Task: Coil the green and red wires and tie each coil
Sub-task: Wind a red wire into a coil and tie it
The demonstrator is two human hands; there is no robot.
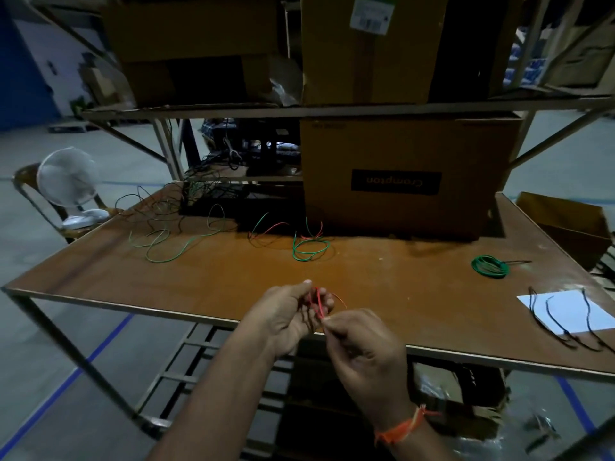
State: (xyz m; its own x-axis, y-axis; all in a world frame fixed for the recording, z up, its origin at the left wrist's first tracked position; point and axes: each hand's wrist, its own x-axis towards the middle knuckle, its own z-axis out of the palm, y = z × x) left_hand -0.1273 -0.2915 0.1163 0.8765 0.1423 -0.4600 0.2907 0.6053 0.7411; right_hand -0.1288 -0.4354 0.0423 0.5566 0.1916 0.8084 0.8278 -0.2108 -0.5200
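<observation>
My left hand grips a small coil of red wire above the table's near edge. Close against it, my right hand pinches the wire at the coil's lower end; a thin loose end arcs off to the right. A finished green coil lies on the table to the right. Loose green wire sprawls at the left, and a tangle of green and red wires lies in the middle near the box.
The brown table has a large cardboard box at the back and a shelf of boxes above it. White paper with black tie wires lies at the right edge. A fan sits on a chair at the left.
</observation>
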